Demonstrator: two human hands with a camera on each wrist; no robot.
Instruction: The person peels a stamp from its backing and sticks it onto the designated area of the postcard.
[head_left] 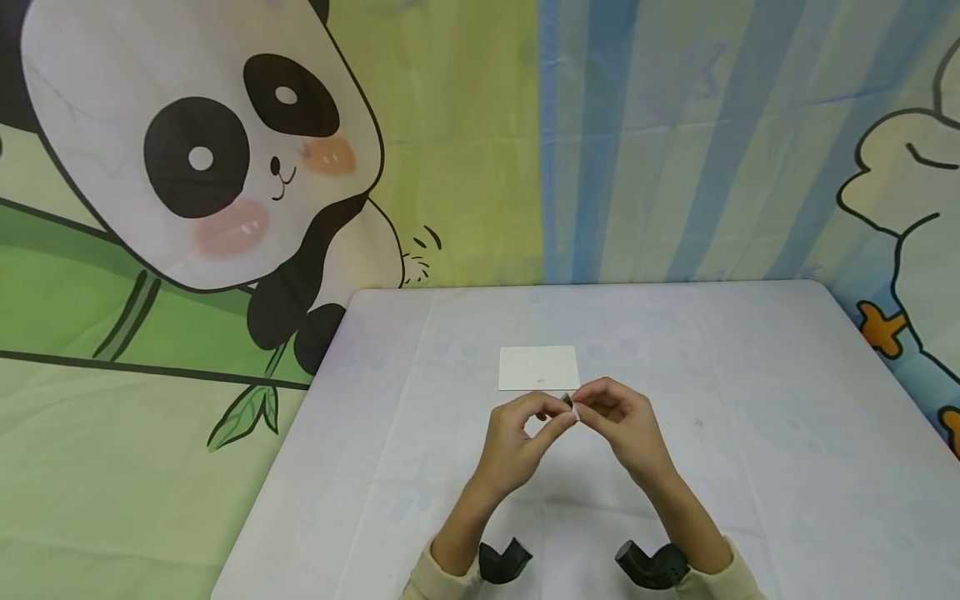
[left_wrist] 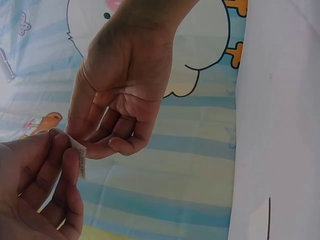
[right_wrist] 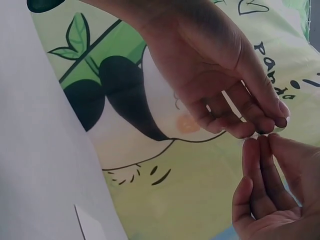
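Observation:
Both hands meet above the table, fingertip to fingertip, around a small thin white piece (left_wrist: 80, 159) with fine print on it. In the head view one side of this small piece (head_left: 567, 401) looks dark. My left hand (head_left: 517, 437) pinches it between thumb and fingers from the left. From the right, my right hand (head_left: 626, 423) pinches its other edge. Fingertips cover most of the piece, so its exact kind cannot be told; in the right wrist view it is nearly hidden between the left hand (right_wrist: 210, 65) and the right hand (right_wrist: 277, 190).
A white rectangular card (head_left: 538, 367) with a tiny mark near its lower edge lies flat on the pale table (head_left: 750, 467), just beyond the hands. Black curved wrist mounts (head_left: 504, 562) sit at both sleeves. A printed cloth with a panda (head_left: 225, 167) hangs behind the table.

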